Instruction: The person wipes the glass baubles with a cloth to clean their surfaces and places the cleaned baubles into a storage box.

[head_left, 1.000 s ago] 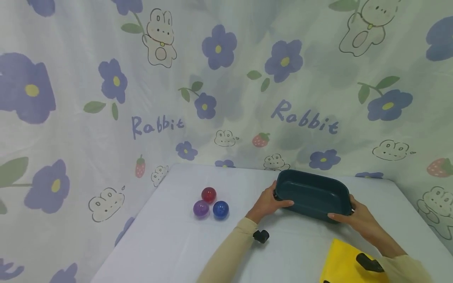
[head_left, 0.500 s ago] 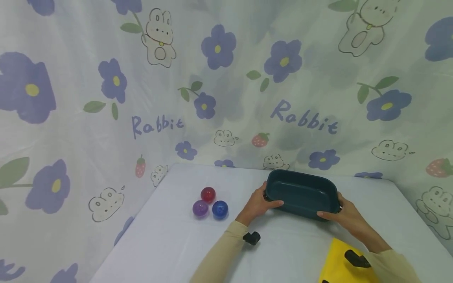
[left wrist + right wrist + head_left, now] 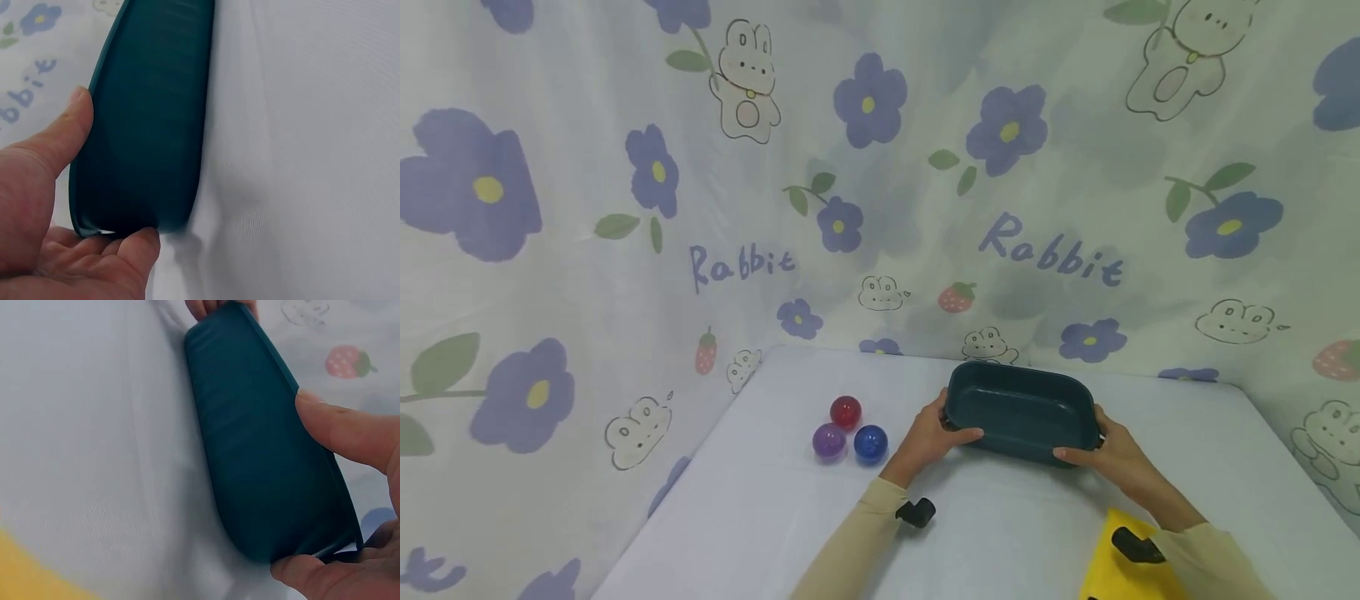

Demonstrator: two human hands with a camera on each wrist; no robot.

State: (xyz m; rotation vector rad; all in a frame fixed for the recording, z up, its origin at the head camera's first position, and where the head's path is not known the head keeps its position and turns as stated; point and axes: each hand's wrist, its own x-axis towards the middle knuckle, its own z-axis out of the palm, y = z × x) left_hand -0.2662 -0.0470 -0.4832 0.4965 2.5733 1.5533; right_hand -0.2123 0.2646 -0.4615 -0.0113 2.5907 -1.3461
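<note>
A dark teal rectangular basin [image 3: 1022, 412] with rounded corners is held between my two hands toward the back of the table, its inside facing me. My left hand [image 3: 931, 433] grips its left end, thumb on the near rim and fingers curled under the end handle. At the other end my right hand [image 3: 1116, 458] grips in the same way, thumb along the rim. Both wrist views show the basin's long outer wall [image 3: 147, 119] close over the white cloth, a shadow beside it. Left of the basin sit three shiny balls: red [image 3: 846, 412], purple [image 3: 829, 442] and blue [image 3: 871, 444].
Beneath my right forearm lies a yellow piece [image 3: 1108, 562] with black marks, partly hidden by the sleeve. The white-covered table [image 3: 1000, 533] ends at a curtain [image 3: 910, 208] printed with rabbits and flowers, which hangs behind and at the sides.
Both hands have carried the basin steadily leftward, toward the balls. The balls and the yellow piece stay where they were; the head view has shifted slightly.
</note>
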